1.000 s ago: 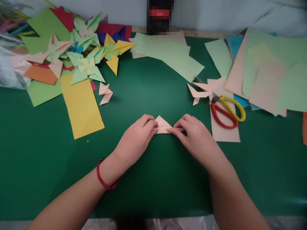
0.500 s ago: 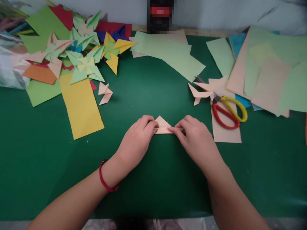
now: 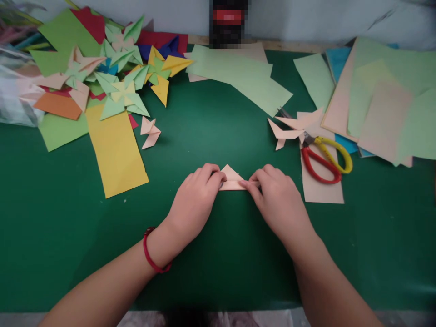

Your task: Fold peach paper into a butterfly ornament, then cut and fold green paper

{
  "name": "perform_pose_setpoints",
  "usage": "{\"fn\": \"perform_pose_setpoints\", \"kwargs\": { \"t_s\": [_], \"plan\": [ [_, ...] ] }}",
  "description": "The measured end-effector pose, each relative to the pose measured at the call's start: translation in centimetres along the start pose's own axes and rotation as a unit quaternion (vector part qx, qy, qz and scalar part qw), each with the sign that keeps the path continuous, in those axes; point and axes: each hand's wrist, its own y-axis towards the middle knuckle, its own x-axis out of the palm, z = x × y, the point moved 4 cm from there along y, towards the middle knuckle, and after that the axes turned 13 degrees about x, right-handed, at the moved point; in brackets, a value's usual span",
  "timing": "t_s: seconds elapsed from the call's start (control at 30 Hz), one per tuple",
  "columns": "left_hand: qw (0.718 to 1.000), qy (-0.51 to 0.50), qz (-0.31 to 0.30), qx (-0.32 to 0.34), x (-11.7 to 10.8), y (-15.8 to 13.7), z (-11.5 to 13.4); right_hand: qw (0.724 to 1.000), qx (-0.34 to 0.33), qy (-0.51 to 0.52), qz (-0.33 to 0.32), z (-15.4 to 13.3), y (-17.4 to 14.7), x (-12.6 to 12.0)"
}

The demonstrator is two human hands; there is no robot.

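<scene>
A small peach sheet of paper (image 3: pixel 232 179), folded with a triangular peak pointing away from me, lies on the green table (image 3: pixel 218 254). My left hand (image 3: pixel 201 193) is closed on its left end, fingertips pressing at the fold. At the right end, my right hand (image 3: pixel 270 190) pinches the paper between thumb and fingers. Both ends of the paper are hidden under my fingers. Beyond my left hand lies a small folded peach piece (image 3: pixel 150 132). Folded peach strips (image 3: pixel 288 133) lie beyond my right hand, over the blades of scissors (image 3: pixel 327 156) with red and yellow handles.
Folded paper pinwheel shapes (image 3: pixel 124 93) are heaped on coloured sheets at the back left, beside a plastic bag (image 3: pixel 20 95). A yellow sheet (image 3: pixel 117 156) extends toward me. Pale green sheets (image 3: pixel 241 70) lie at the back, and more stacked paper (image 3: pixel 384 109) at the right.
Both hands stay on the folded peach paper, with barely any movement. The left wrist has shifted very slightly to the right. Everything else lies as before.
</scene>
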Motion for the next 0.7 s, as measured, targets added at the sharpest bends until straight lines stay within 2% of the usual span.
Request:
{"fn": "perform_pose_setpoints", "kwargs": {
  "t_s": [0.23,0.37,0.7],
  "plan": [
    [0.999,0.041,-0.007,0.007,-0.06,0.04,0.18,1.000,0.004,-0.011,-0.002,0.02,0.00,0.03],
    [0.997,0.066,0.027,0.030,-0.42,0.08,0.47,1.000,0.007,-0.019,-0.001,-0.01,0.00,0.09],
    [0.997,0.056,0.037,0.022,-0.34,0.28,0.19,0.999,-0.003,-0.034,0.010,0.07,-0.07,0.18]
  ]
}}
